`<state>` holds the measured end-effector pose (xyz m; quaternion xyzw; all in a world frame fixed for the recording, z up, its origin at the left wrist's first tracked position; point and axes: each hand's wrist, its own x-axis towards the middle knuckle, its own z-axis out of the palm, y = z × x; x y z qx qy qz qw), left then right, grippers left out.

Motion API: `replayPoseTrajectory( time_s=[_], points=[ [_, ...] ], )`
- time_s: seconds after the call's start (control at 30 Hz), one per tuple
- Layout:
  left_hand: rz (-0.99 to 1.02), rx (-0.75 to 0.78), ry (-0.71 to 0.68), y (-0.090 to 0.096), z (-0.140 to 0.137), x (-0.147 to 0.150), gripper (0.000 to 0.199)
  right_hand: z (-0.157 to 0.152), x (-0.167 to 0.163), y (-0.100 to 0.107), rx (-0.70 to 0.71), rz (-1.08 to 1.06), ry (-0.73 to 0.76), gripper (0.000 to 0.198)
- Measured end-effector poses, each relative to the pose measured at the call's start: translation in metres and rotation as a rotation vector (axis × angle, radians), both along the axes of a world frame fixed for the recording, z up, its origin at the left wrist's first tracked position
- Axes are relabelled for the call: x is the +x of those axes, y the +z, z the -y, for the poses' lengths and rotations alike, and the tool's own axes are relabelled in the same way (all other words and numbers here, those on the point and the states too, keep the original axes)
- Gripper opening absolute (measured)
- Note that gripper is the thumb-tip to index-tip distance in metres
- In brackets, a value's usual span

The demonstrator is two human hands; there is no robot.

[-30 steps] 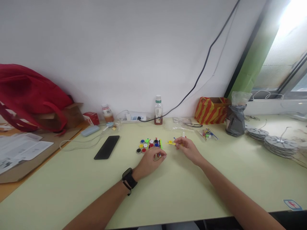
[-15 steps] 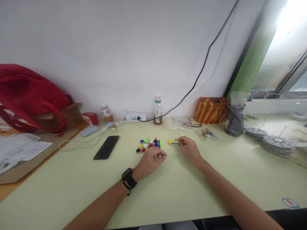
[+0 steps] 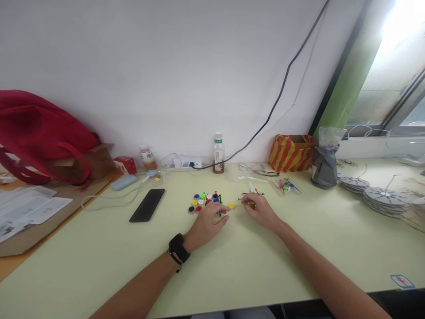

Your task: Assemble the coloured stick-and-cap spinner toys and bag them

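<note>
My right hand [image 3: 260, 210] is closed, pinching the end of a thin yellow stick [image 3: 240, 204]. At the stick's other end is a small round yellow cap [image 3: 231, 206]; whether the two are joined cannot be made out. My left hand [image 3: 208, 223] wears a black watch and has its thumb and index finger apart, the index fingertip right beside or touching the yellow cap. Beyond its fingers lie several small round caps [image 3: 195, 202] in blue, green, white, black, red and yellow, with coloured sticks [image 3: 222, 198] among them. Dark and blue sticks [image 3: 258, 193] lie around my right fingers.
A black phone [image 3: 147, 205] lies to the left. Along the wall stand a bottle [image 3: 218, 155], a power strip [image 3: 189, 163] and a striped bag [image 3: 290, 153]. A small bag of coloured sticks [image 3: 287, 186] and stacked grey discs [image 3: 385, 201] are on the right.
My right hand has moved slightly left and nearer, bringing the yellow stick and cap toward my left hand. My left fingers have stretched out toward the cap. The dark stick shows more clearly.
</note>
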<state>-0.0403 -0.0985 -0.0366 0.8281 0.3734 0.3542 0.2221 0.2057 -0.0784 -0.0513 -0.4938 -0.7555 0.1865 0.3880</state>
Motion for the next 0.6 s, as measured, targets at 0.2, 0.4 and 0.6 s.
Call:
replayPoseTrajectory(
  time_s=[0.2, 0.4, 0.6],
  points=[
    [-0.138, 0.095, -0.035, 0.001, 0.002, -0.003, 0.021, 0.014, -0.005, 0.019, -0.201, 0.002, 0.265, 0.022],
    [-0.167, 0.028, -0.119, 0.004, 0.005, -0.004, 0.007, 0.014, -0.003, 0.021, -0.331, 0.063, 0.404, 0.033],
    [-0.094, -0.078, -0.088, 0.0, 0.003, -0.003, 0.016, 0.021, -0.001, 0.033, -0.429, -0.01, 0.379, 0.026]
  ],
)
